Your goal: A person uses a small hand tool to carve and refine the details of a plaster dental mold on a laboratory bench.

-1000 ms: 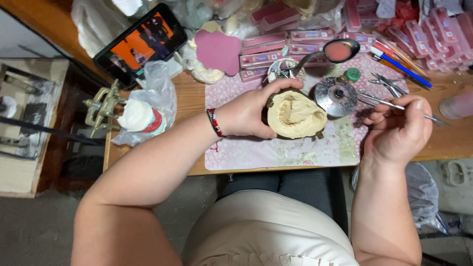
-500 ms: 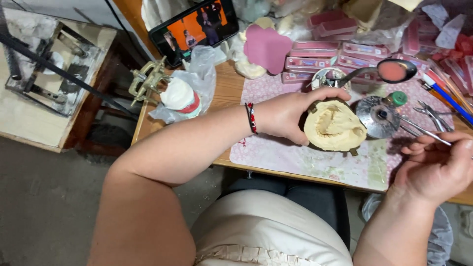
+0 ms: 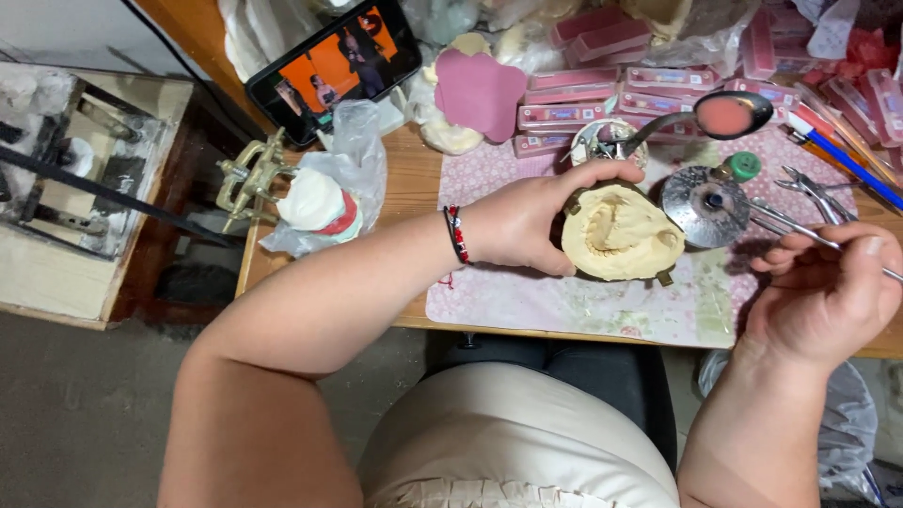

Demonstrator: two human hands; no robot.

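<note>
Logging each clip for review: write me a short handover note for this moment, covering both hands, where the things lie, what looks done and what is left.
Left hand: gripping the cream plaster dental mould from its left side, holding it over the pink patterned mat, tooth-shaped cavity facing up.
Right hand: closed on a thin metal instrument, its tip pointing towards the small shiny metal dish.
Nearby: a spoon with pink material, a green-capped bottle, pliers, pink boxes, a brass articulator at the table's left end.
Done: the cavity shows bare plaster, no pink material in it.
Left: anything with the instrument on the mould; they are apart.
</note>
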